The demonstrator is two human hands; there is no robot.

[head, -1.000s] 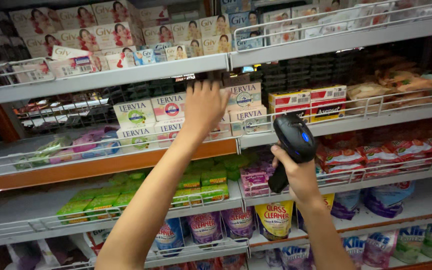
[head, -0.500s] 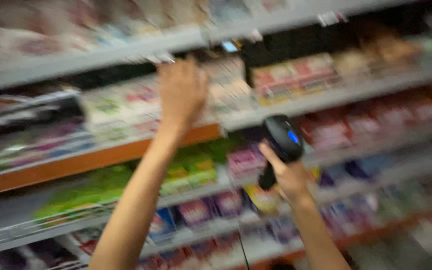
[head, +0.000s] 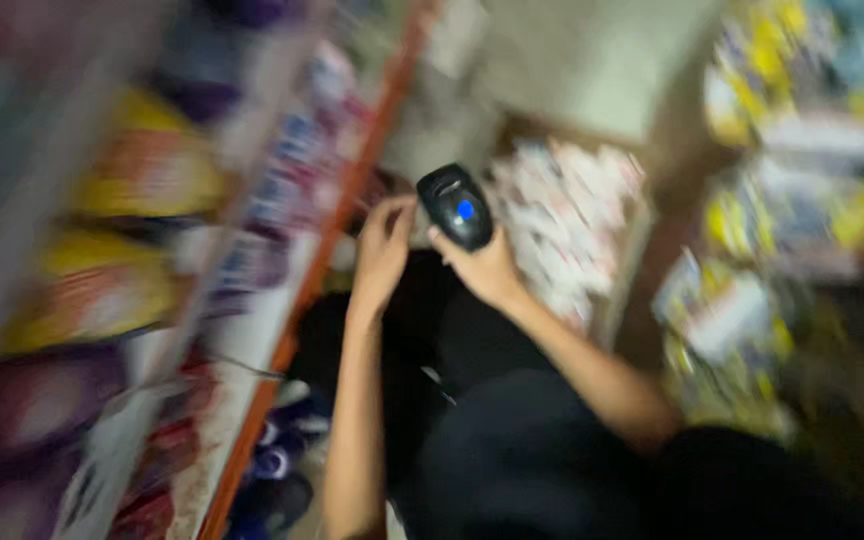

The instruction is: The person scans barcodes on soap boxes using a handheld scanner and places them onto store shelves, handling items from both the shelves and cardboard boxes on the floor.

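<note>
Everything here is blurred, so small details cannot be read. Far left of the scanner, the shelves carry yellow packets (head: 142,170) and, lower, purple packets (head: 32,400). An orange shelf edge (head: 322,260) runs slanted between them and the hands.

Just left of the scanner is the left hand (head: 382,250), raised with the fingers half curled. Its fingertips are very near the scanner head, but I cannot tell if they touch it, and I cannot tell if this grip holds anything small.

The black handheld scanner (head: 457,207), with a blue light on its top, stands in the middle of the view. The right hand (head: 487,270) holds it from below and right, with the grip closed around the handle.

As I judge it, the step in hand is work on the scanner itself with both hands close together, not on the goods. A further move would call for a steady hold of the right hand, and a still head to see clearly.

Right of the scanner lies a box of white and red packets (head: 572,220), and further right are yellow and green packets (head: 782,230). Below the scanner is the person's dark clothing (head: 532,460). Nothing stands between the hands and the scanner; the goods on both sides leave a narrow space.
</note>
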